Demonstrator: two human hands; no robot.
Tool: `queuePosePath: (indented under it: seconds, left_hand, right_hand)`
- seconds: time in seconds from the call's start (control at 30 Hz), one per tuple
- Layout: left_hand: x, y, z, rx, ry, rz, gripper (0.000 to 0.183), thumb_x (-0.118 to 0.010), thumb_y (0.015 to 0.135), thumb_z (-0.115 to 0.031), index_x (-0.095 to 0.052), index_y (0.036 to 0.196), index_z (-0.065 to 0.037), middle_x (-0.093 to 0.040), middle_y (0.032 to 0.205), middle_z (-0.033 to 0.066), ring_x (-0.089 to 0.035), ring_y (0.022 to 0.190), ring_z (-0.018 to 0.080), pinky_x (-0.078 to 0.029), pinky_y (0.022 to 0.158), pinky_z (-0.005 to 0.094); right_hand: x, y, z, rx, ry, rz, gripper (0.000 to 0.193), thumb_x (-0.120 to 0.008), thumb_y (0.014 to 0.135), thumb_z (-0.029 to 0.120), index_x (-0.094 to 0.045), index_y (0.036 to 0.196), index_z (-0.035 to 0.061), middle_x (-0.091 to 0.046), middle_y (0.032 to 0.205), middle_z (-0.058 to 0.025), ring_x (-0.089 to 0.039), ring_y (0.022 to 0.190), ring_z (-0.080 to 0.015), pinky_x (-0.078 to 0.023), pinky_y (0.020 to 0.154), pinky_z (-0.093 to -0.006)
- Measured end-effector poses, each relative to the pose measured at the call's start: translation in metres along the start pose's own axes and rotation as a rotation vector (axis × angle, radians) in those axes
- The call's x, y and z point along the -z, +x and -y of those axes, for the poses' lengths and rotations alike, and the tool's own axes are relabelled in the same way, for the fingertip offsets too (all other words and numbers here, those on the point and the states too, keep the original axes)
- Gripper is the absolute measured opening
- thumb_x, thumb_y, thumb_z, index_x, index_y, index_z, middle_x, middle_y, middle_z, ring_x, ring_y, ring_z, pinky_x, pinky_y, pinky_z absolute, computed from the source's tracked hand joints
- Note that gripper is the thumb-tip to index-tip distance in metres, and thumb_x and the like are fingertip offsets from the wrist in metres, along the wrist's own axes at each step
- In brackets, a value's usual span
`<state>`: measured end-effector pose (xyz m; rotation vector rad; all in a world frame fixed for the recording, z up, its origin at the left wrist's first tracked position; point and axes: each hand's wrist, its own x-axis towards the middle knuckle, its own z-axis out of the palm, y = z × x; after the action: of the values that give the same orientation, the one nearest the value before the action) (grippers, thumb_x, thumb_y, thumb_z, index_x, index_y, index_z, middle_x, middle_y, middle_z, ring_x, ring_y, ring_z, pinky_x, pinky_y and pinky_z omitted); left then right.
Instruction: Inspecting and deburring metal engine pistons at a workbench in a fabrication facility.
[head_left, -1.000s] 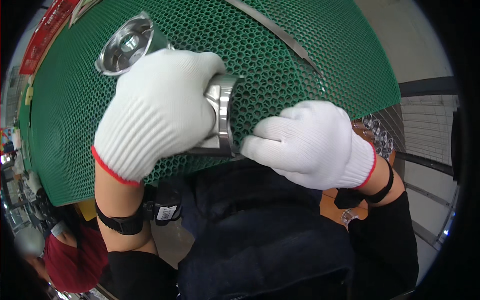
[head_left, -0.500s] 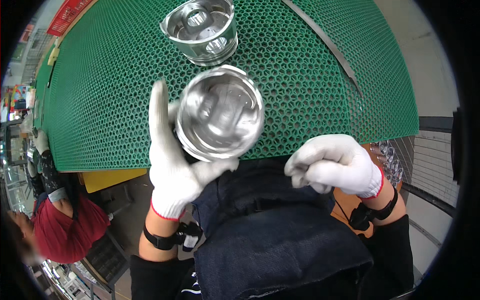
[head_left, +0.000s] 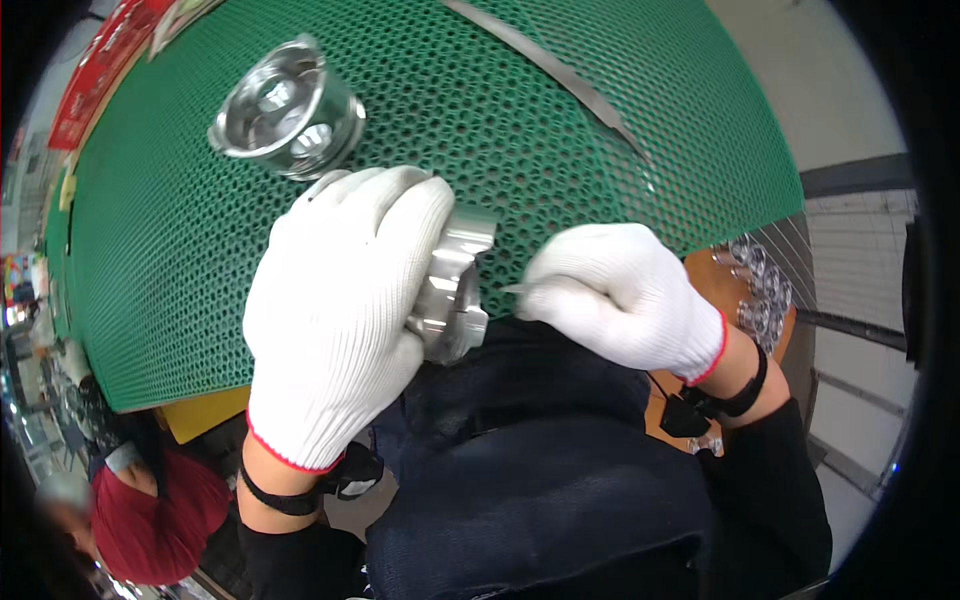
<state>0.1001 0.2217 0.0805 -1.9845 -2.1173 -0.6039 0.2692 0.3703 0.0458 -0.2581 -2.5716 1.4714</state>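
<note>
My left hand [head_left: 340, 290], in a white knit glove, wraps over a shiny metal piston [head_left: 452, 285] just above the near edge of the green mat. The piston is turned on its side, and part of it is hidden behind my fingers. To its right, my right hand [head_left: 620, 295], gloved alike, is closed in a pinch. A thin pale tip pokes out of it toward the piston; the rest of that small thing is hidden. Another piston [head_left: 290, 110] stands on the mat beyond my left hand, its hollow side up.
A green mat [head_left: 180, 260] with a honeycomb pattern covers the table. Across its far right lies a long flat metal strip [head_left: 545, 60] tapering to a thin end. Several metal parts [head_left: 765, 290] sit below at the right. A person in a red top [head_left: 170, 510] is at the left.
My left hand has turned over and closed round the piston, which has gone from hollow side up to its side. My right hand has moved closer to it. The view has shifted.
</note>
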Motion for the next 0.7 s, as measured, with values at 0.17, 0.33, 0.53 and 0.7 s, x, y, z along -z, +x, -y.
queuePosePath:
  seconds: [0.17,0.33,0.53,0.7]
  left_hand:
    - [-0.009,0.008,-0.01,0.04,0.14,0.037,0.045,-0.066,0.064,0.001,-0.062,0.108,-0.007,-0.066,0.107,0.0111,-0.064,0.102,0.0323,-0.05,0.091,0.0421]
    - [-0.005,0.028,-0.008,0.125,0.091,0.171,0.035,-0.068,0.07,-0.007,-0.065,0.105,-0.009,-0.069,0.103,0.011,-0.066,0.096,0.0335,-0.053,0.082,0.041]
    - [-0.005,0.054,0.008,0.226,0.035,0.42,0.032,-0.065,0.075,-0.009,-0.069,0.107,-0.009,-0.07,0.094,0.016,-0.067,0.091,0.037,-0.053,0.079,0.0423]
    - [-0.007,0.061,0.022,0.182,0.085,0.452,0.031,-0.062,0.078,-0.008,-0.07,0.108,-0.01,-0.071,0.094,0.0168,-0.068,0.09,0.0368,-0.054,0.079,0.0409]
  right_hand:
    - [-0.009,0.013,-0.004,0.065,0.045,-0.154,0.025,-0.063,0.091,0.026,-0.065,0.078,0.0053,-0.063,0.07,-0.0123,-0.065,0.065,-0.0295,-0.051,0.059,-0.0381]
    - [-0.01,0.012,-0.005,0.144,-0.159,-0.104,0.025,-0.063,0.09,0.031,-0.063,0.077,0.0089,-0.062,0.069,-0.009,-0.065,0.062,-0.0293,-0.053,0.055,-0.0387]
    - [0.003,0.008,0.001,0.261,-0.568,-0.05,0.027,-0.065,0.088,0.032,-0.062,0.073,0.0105,-0.061,0.065,-0.0064,-0.064,0.054,-0.0252,-0.052,0.047,-0.0371]
    - [0.007,0.013,0.005,0.312,-0.693,0.04,0.028,-0.064,0.089,0.032,-0.061,0.072,0.0098,-0.061,0.064,-0.0066,-0.064,0.053,-0.024,-0.052,0.047,-0.0365]
